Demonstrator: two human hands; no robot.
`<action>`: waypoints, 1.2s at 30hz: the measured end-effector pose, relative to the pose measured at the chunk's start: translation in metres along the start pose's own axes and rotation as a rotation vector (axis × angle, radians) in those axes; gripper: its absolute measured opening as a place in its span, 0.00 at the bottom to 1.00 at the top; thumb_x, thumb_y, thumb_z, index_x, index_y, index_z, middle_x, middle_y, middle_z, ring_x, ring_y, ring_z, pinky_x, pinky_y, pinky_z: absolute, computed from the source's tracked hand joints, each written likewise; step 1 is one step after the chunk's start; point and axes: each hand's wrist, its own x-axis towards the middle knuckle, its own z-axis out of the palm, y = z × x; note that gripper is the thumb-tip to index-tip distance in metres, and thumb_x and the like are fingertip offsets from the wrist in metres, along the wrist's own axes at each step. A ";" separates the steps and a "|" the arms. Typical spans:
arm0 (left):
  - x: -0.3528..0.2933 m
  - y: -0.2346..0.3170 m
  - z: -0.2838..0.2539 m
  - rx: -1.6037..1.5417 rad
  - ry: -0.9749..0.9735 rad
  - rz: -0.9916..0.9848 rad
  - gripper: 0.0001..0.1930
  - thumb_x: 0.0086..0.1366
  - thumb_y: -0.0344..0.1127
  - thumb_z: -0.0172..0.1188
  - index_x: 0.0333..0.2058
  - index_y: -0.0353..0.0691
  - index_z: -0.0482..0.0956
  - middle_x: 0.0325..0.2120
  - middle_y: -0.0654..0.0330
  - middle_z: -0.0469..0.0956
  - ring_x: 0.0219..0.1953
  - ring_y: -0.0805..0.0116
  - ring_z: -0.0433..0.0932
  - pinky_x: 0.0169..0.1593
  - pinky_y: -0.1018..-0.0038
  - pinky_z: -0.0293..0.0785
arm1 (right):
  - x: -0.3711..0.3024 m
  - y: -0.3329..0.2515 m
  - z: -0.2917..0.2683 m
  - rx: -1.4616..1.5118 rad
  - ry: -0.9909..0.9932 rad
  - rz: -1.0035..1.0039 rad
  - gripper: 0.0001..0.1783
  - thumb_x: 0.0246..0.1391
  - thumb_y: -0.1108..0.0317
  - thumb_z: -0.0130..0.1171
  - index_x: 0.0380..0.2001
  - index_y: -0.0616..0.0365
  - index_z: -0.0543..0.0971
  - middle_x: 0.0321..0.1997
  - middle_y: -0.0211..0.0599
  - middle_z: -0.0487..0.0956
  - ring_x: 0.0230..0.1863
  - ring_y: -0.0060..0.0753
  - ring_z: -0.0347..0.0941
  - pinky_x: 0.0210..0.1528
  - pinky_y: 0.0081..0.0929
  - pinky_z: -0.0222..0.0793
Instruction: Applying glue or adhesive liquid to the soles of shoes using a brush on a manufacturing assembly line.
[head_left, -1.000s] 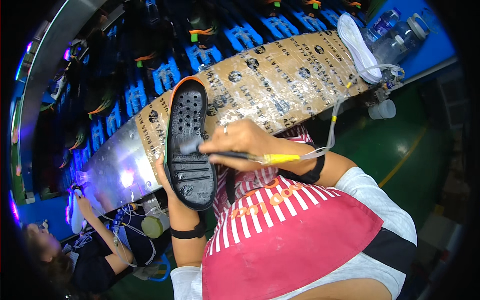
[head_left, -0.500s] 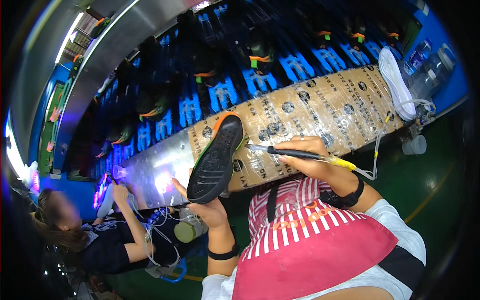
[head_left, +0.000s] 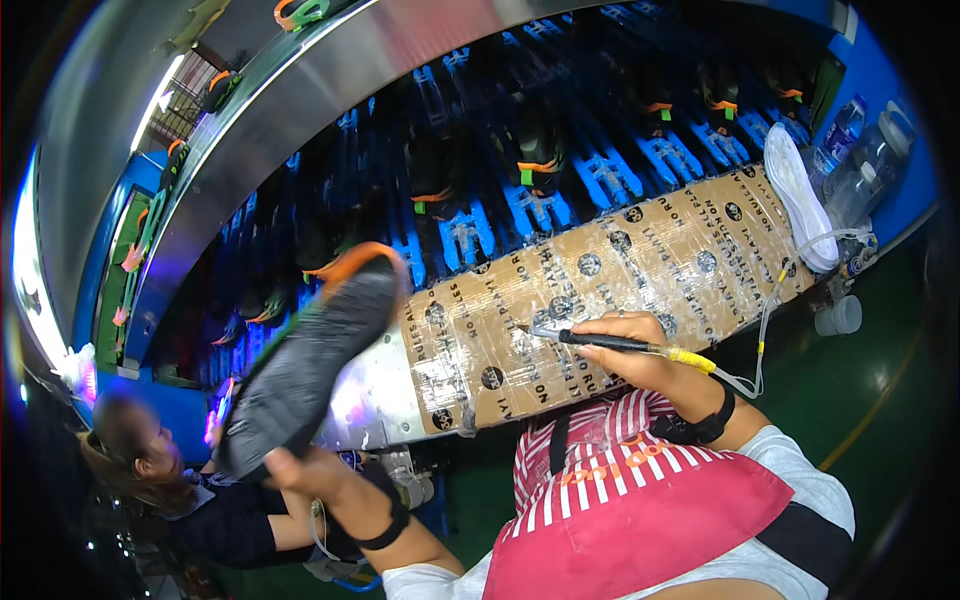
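My left hand [head_left: 305, 472] grips a black shoe sole [head_left: 310, 370] by its lower end, the thumb pressed on it. An orange and green edge shows at the sole's upper end, and motion blurs the whole piece. The sole is tilted and held out over the left end of the bench. My right hand [head_left: 632, 348] is closed around a black pen-like applicator [head_left: 612, 342] with a thin pale tip. A yellow section and a clear tube run from its rear end. The tip points left, over the cardboard-covered bench top [head_left: 510, 360], away from the sole.
Beyond the bench, several blue racks [head_left: 465, 240] carry dark shoe parts with orange and green edges. A white sole [head_left: 795, 195], clear bottles [head_left: 850, 180] and a white cup [head_left: 840, 316] are at the right. Another person [head_left: 215, 510] sits at the left.
My left hand has carried the sole leftward, away from the applicator, and the sole has tilted further. My right hand still holds the applicator over the bench.
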 end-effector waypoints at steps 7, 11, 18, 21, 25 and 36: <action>0.151 0.008 0.063 0.188 0.191 0.403 0.31 0.57 0.50 0.53 0.49 0.28 0.60 0.42 0.42 0.67 0.39 0.55 0.73 0.43 0.65 0.74 | 0.001 -0.002 -0.010 -0.030 -0.045 0.070 0.13 0.41 0.70 0.61 0.34 0.59 0.78 0.26 0.40 0.78 0.26 0.29 0.74 0.30 0.22 0.67; 0.267 -0.072 0.096 0.933 0.180 0.736 0.33 0.57 0.53 0.54 0.46 0.27 0.60 0.42 0.42 0.70 0.40 0.54 0.71 0.47 0.64 0.64 | -0.008 -0.004 0.001 0.027 -0.029 -0.005 0.13 0.41 0.70 0.61 0.35 0.58 0.79 0.26 0.40 0.78 0.26 0.28 0.75 0.30 0.20 0.67; 0.279 -0.112 0.114 1.243 -0.476 0.145 0.36 0.59 0.64 0.29 0.56 0.43 0.60 0.52 0.46 0.64 0.55 0.46 0.59 0.59 0.58 0.44 | -0.022 -0.009 -0.010 -0.014 0.012 0.062 0.13 0.41 0.71 0.61 0.35 0.59 0.79 0.27 0.40 0.79 0.25 0.26 0.75 0.29 0.19 0.68; 0.276 -0.108 0.109 1.254 -0.404 0.155 0.41 0.57 0.66 0.27 0.55 0.34 0.59 0.50 0.42 0.65 0.55 0.48 0.61 0.58 0.60 0.50 | -0.024 -0.014 -0.009 -0.015 0.006 0.094 0.13 0.41 0.70 0.61 0.34 0.60 0.79 0.29 0.41 0.79 0.27 0.27 0.76 0.30 0.19 0.68; 0.261 -0.093 0.118 1.268 -0.360 0.108 0.43 0.57 0.67 0.28 0.54 0.32 0.59 0.49 0.41 0.66 0.54 0.47 0.61 0.57 0.61 0.51 | -0.025 -0.016 -0.007 -0.039 0.053 -0.046 0.14 0.42 0.69 0.61 0.35 0.59 0.78 0.28 0.42 0.79 0.28 0.28 0.76 0.31 0.20 0.68; 0.280 -0.074 0.105 1.271 -0.462 -0.008 0.39 0.56 0.66 0.33 0.55 0.39 0.61 0.52 0.46 0.63 0.56 0.49 0.59 0.56 0.48 0.49 | -0.008 -0.024 0.003 0.098 0.188 0.119 0.14 0.44 0.70 0.60 0.37 0.62 0.77 0.30 0.39 0.78 0.28 0.20 0.73 0.31 0.17 0.67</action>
